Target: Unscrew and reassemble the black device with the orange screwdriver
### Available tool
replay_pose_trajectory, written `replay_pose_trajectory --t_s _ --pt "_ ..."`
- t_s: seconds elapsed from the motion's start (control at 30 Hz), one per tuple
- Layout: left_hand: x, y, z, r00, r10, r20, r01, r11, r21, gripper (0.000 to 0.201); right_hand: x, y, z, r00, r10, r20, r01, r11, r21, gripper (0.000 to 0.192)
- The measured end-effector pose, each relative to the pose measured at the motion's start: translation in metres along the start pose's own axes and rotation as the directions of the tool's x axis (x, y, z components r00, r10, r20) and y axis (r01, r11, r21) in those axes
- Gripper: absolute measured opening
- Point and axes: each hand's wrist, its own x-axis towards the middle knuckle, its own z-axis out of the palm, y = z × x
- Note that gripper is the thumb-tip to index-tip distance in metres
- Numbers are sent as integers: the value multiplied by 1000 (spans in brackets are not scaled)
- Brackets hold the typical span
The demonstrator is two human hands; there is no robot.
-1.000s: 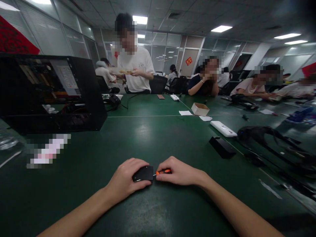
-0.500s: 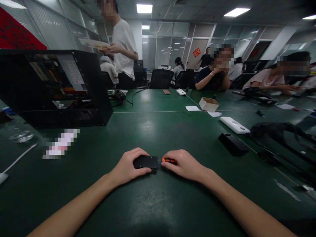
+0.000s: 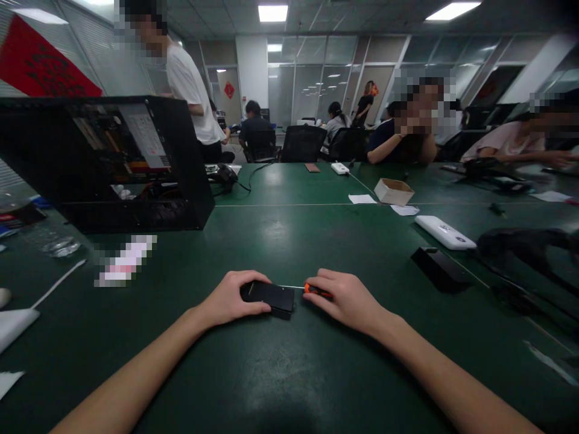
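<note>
Between the thumb and fingers of my left hand (image 3: 233,296) is a small black rectangular box (image 3: 274,297), close to the green tabletop (image 3: 275,367). My right hand (image 3: 346,297) is closed around the orange and black handle of a screwdriver (image 3: 313,290). The thin metal shaft points left and runs along the far edge of the box. Whether the tip touches the box, I cannot tell.
An open black computer case (image 3: 199,175) stands at the left. Right of my hands lie a black block-shaped object (image 3: 441,269), a white device (image 3: 446,232) and black straps (image 3: 525,253). Farther back is a small open carton (image 3: 393,191). Several people sit or stand around.
The screwdriver shaft has shifted from the box's right end to its far edge, with more of it showing. The box is turned slightly. The standing person has moved left; the view has shifted slightly.
</note>
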Motion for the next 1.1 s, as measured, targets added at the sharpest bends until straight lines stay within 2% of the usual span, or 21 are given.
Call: replay_pose_trajectory --t_s 0.37,0.67,0.93,1.1 --pt "1 -3 2 999 -40 9 41 995 -95 42 -1 11 -9 994 -107 8 107 994 -9 35" --pt "1 -1 3 999 -49 18 51 991 -120 41 0 3 -12 991 -134 23 135 990 -44 35" --pt "-1 -3 9 998 -63 -5 62 991 -122 47 4 -4 4 984 -177 22 176 984 32 36" --pt "-1 -2 9 998 -59 -7 57 989 -137 47 6 0 9 986 -167 28 160 971 179 32"
